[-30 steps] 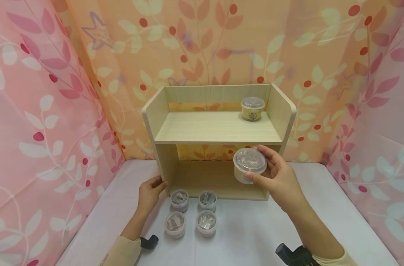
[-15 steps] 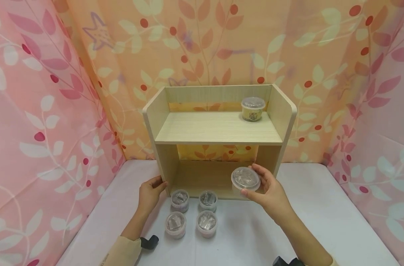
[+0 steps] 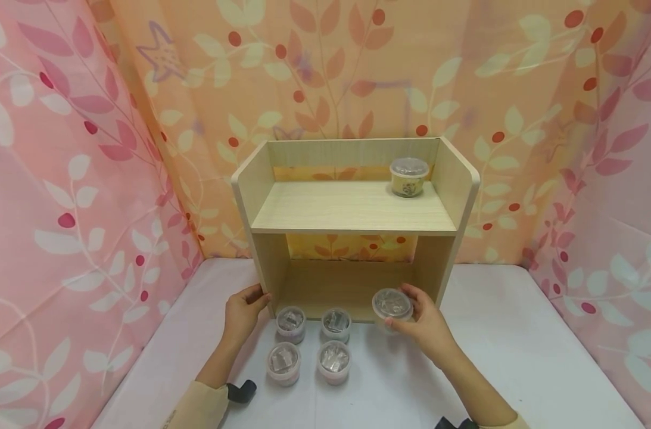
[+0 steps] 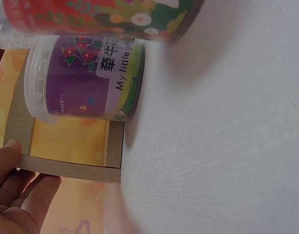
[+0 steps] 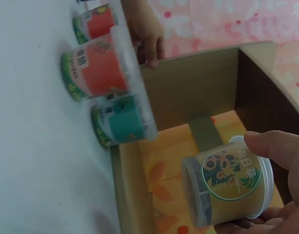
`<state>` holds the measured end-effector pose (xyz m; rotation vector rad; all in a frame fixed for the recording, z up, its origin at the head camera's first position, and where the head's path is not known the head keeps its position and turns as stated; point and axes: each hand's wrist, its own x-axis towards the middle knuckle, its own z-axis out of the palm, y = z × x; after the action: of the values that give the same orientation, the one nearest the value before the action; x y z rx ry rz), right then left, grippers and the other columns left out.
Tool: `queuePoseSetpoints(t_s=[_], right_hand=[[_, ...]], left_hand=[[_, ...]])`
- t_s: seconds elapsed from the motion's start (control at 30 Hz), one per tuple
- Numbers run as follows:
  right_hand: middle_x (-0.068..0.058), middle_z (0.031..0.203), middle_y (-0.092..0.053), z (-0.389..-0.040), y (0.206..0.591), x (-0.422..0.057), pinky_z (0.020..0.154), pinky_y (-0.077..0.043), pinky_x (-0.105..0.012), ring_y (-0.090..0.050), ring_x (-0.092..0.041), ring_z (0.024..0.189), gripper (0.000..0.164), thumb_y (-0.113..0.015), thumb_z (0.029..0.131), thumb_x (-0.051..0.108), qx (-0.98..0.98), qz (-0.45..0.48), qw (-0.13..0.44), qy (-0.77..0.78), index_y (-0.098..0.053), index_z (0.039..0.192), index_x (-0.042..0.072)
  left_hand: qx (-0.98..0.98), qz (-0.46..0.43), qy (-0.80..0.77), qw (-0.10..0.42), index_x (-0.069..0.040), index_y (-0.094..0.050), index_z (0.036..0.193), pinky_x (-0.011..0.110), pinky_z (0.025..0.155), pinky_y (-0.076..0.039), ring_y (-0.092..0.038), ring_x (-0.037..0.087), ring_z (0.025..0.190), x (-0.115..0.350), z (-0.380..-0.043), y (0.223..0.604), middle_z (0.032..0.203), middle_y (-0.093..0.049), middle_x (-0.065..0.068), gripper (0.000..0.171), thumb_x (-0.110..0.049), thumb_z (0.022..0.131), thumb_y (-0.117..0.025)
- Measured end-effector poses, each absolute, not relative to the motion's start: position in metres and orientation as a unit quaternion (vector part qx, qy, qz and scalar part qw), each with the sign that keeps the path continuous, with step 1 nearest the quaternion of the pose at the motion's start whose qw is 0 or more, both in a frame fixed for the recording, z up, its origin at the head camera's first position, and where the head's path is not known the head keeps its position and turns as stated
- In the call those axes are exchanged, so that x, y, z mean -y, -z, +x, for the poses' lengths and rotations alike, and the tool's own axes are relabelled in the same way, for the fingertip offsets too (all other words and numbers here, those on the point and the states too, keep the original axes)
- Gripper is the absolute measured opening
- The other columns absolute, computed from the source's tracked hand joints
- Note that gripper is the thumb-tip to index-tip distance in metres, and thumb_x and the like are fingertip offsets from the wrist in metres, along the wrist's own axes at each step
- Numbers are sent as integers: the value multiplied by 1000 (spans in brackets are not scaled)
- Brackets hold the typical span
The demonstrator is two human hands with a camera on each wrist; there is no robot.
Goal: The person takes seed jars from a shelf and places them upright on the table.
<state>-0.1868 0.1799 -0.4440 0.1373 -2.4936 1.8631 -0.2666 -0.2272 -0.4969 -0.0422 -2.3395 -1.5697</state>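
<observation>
My right hand (image 3: 429, 330) grips a clear-lidded tub (image 3: 392, 302) by its side, thumb nearer me. In the right wrist view this tub (image 5: 232, 183) has a round sunflower label, and its base is held off the table. My left hand (image 3: 242, 313) pinches the front edge of the left side panel of a pale wooden two-tier shelf (image 3: 352, 205). Several smaller lidded tubs stand in front of the shelf's left half. Among them are a purple one (image 4: 81, 83), a red one (image 5: 95, 66) and a teal one (image 5: 120, 119).
A yellow lidded tub (image 3: 408, 179) stands at the right end of the upper tier. The lower tier (image 3: 330, 286) lies just behind the held tub. A white cloth (image 3: 518, 357) covers the table, and floral curtains (image 3: 325, 71) enclose it on the sides and back.
My right hand has lowered the sunflower tub from just under the upper tier to the lower tier's front edge, slightly leftward and nearer me. The left hand has stayed at the panel.
</observation>
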Motion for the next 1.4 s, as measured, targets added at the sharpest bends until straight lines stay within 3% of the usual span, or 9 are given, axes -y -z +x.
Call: queuePoseSetpoints(t_s=[0.7, 0.97, 1.23, 1.4], right_hand=[[-25, 146, -52, -204, 498, -172, 110, -43, -56, -51, -42, 134, 93, -93, 73, 19, 864, 44, 48, -500, -43, 146, -8], [-22, 146, -53, -207, 507, -174, 114, -38, -57, -49, -42, 137, 90, -93, 74, 19, 870, 40, 46, -489, -45, 146, -5], [-27, 142, -55, -203, 505, -174, 113, -36, -61, -50, -46, 134, 95, -94, 69, 19, 885, 54, 38, -462, -45, 146, -7], [-28, 145, -52, -200, 501, -175, 114, -34, -62, -47, -48, 137, 98, -94, 71, 24, 889, 54, 18, -454, -42, 148, -7]], left_hand=[[817, -17, 551, 169, -2, -76, 117, 16, 76, -54, -72, 20, 99, 227, -267, 499, 109, -78, 13, 30, -12, 89, -81], [817, -16, 551, 169, -2, -76, 117, 15, 76, -54, -72, 20, 99, 226, -268, 498, 109, -77, 14, 29, -11, 90, -80], [812, -20, 559, 167, -2, -76, 117, 16, 78, -55, -72, 18, 98, 226, -269, 497, 109, -77, 14, 30, -13, 89, -81], [814, -19, 556, 169, -2, -76, 117, 15, 77, -55, -72, 16, 97, 226, -269, 499, 109, -77, 14, 30, -13, 89, -81]])
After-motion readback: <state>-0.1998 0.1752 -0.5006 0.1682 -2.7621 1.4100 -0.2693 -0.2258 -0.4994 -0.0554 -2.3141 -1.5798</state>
